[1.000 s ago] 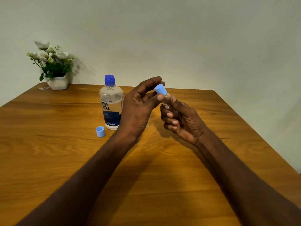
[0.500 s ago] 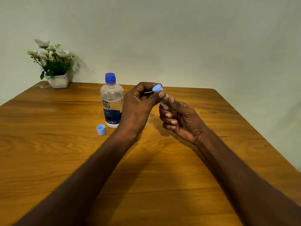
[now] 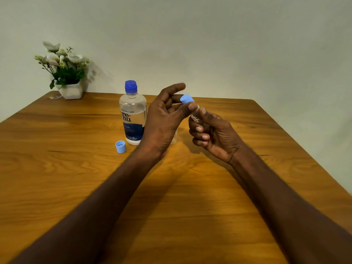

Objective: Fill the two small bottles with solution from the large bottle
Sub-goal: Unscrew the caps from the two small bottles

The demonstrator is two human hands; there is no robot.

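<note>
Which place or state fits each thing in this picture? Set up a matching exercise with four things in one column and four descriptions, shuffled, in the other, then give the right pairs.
Things
1. large bottle
2. loose blue cap
3. small bottle
4. flower pot

Descriptions
A. held tilted in the right hand, its blue cap pinched by the left hand
B. at the table's far left corner, by the wall
C. standing upright on the table, dark blue cap on
D. lying on the table, near the large bottle's base

Pairs: 1-C, 2-D, 3-A, 4-B
</note>
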